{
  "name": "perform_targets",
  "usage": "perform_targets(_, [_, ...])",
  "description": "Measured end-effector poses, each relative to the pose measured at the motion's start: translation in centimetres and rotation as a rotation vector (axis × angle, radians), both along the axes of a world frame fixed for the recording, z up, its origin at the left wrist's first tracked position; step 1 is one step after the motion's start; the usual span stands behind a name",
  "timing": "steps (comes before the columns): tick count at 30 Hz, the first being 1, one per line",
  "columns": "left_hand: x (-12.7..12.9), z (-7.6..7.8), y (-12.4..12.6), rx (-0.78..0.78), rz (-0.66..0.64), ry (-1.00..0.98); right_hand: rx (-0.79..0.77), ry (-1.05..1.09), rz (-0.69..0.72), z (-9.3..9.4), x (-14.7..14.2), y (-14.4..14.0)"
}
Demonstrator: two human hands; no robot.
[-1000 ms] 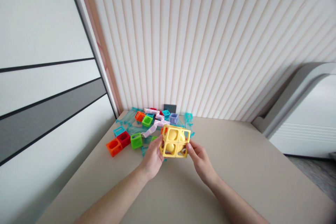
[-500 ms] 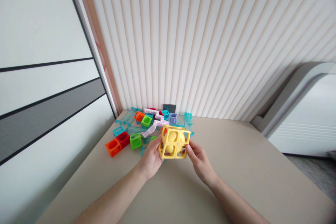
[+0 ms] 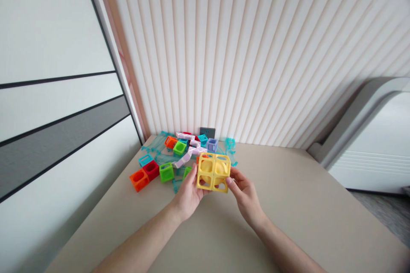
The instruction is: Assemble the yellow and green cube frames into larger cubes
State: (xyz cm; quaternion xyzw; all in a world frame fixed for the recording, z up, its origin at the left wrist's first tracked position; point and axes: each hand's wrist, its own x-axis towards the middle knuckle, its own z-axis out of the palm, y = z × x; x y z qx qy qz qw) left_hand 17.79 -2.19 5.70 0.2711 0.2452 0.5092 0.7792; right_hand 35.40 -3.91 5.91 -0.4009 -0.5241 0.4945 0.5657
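Yellow openwork block [image 3: 212, 172], one, four windows to facing side; held over worktop [image 3: 288, 204], fingers of left hand [image 3: 187, 194] and right hand [image 3: 247, 198] gripping its two sides. To the left: lilac zigzag piece [image 3: 183, 160], green cube [image 3: 167, 174], red cube [image 3: 155, 174], orange cube [image 3: 141, 184], last two touching

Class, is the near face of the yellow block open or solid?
Open: four window-like holes show in the near face of the yellow block, held between left hand and right hand.
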Motion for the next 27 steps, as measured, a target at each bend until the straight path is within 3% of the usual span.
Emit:
perform_targets(3, [0.1, 0.2, -0.4, 0.159, 0.033, 0.045, 0.015, 0.026, -0.007, -0.2, 0.0, -0.1])
perform_targets(8, [-0.3, 0.4, -0.4, 0.382, 0.185, 0.32, 0.099, -0.101, 0.037, -1.0, 0.5, -0.4])
perform_targets(12, [-0.6, 0.2, -0.5, 0.472, 0.154, 0.363, 0.174, -0.223, 0.027, -1.7, 0.8, -0.7])
perform_targets(20, [-0.5, -1.5, -0.5, 0.562, 0.089, 0.328, 0.281, -0.317, 0.01, -2.9, 1.5, -0.7])
perform_targets(27, [-0.5, -1.0, -0.6, 0.55, 0.06, 0.344, 0.31, -0.343, 0.002, -2.2, 1.5, -0.7])
